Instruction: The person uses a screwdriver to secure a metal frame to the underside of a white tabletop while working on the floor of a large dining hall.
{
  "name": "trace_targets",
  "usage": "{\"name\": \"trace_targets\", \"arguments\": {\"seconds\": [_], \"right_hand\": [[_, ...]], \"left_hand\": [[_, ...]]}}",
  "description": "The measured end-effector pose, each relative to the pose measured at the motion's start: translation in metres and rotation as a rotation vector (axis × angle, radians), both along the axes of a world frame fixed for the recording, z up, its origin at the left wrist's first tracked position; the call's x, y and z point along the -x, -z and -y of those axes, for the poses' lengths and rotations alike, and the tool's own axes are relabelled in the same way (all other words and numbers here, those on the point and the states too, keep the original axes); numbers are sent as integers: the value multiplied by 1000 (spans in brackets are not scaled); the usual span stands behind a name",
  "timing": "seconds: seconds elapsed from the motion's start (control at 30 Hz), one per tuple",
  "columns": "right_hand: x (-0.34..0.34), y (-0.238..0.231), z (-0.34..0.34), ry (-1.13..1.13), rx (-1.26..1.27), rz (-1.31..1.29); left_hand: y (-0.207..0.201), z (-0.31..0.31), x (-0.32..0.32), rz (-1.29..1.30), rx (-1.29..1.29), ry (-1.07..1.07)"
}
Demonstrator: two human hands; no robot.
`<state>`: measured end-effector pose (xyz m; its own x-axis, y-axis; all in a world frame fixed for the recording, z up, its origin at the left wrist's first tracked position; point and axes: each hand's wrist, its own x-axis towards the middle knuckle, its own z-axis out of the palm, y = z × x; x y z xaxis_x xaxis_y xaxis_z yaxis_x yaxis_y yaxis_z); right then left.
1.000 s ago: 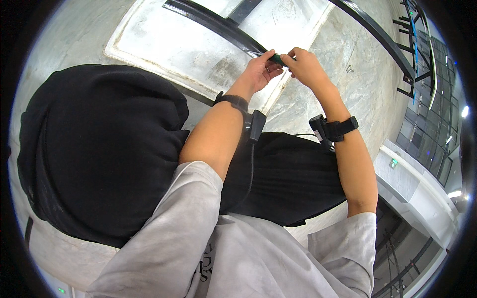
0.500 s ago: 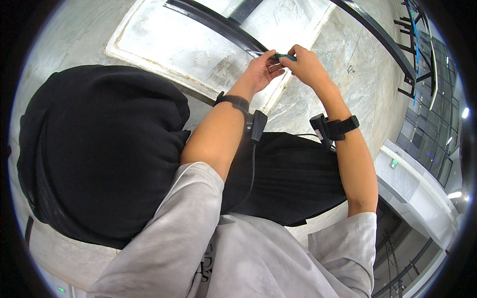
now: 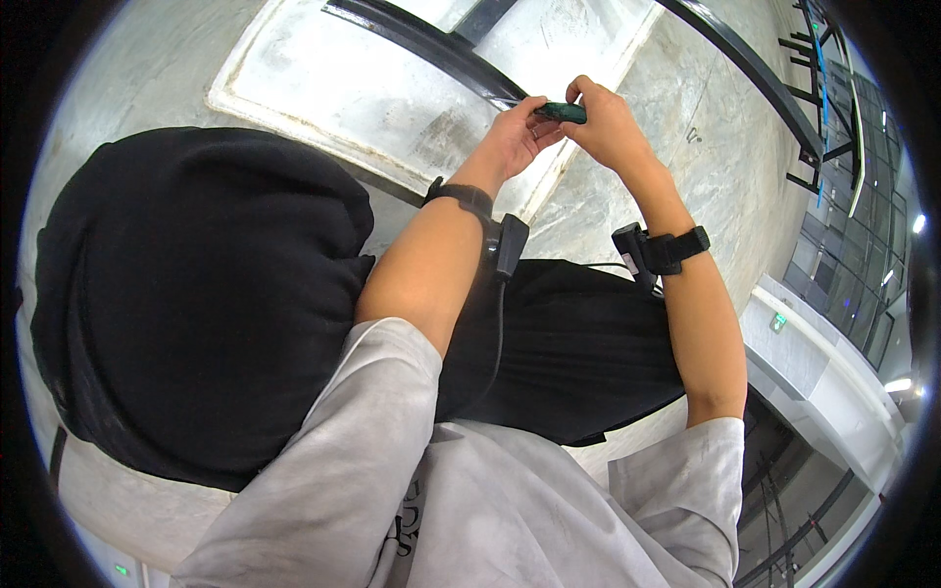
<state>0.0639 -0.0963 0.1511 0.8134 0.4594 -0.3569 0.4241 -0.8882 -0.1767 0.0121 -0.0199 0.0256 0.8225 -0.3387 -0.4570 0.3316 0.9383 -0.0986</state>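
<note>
Left hand (image 3: 512, 140) and right hand (image 3: 610, 125) raised together near the top of the view, both pinching a small dark green object (image 3: 561, 112) between fingertips, left fingers closing on its left end, right fingers wrapping over its right end. Object looking oblong, smooth and hard-edged, lying roughly level between the two hands; most of it hiding behind the fingers, so kind and full shape not readable. Black strap with a small boxy black unit (image 3: 507, 242) sitting on the left wrist, thin black cable (image 3: 501, 328) hanging down from it along the forearm. Similar black band with a boxy unit (image 3: 655, 251) circling the right forearm just below the wrist. Bare forearms rising from loose pale grey short sleeves (image 3: 382, 412), cloth looking soft and lightly creased; dark print on the shirt front partly cut off by folds. Large black fabric mass (image 3: 196, 294) bulging at left, matte and rounded, with more black cloth (image 3: 578, 363) spreading between the arms. Beyond the hands, mottled grey concrete surface (image 3: 667, 88) with a paler rectangular panel (image 3: 323, 69) framed by a raised border, dark bars (image 3: 421, 44) crossing it. Small green sign (image 3: 778, 321) showing on a white ledge at right, too small to read. Edges curving and darkening at the rim.
</note>
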Motion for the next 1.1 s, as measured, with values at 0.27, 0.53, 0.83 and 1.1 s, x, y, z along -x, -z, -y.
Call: {"name": "trace_targets", "arguments": {"seconds": [0.27, 0.53, 0.83, 1.1], "right_hand": [[-2, -1, 0, 268, 25, -155], [2, -3, -6, 165, 74, 22], [0, -1, 3, 39, 61, 33], [3, -7, -7, 185, 59, -112]], "left_hand": [[3, 0, 0, 5, -15, 39], [-1, 2, -2, -18, -48, 3], [-1, 5, -2, 5, 19, 7], [4, 2, -5, 29, 46, 15]]}}
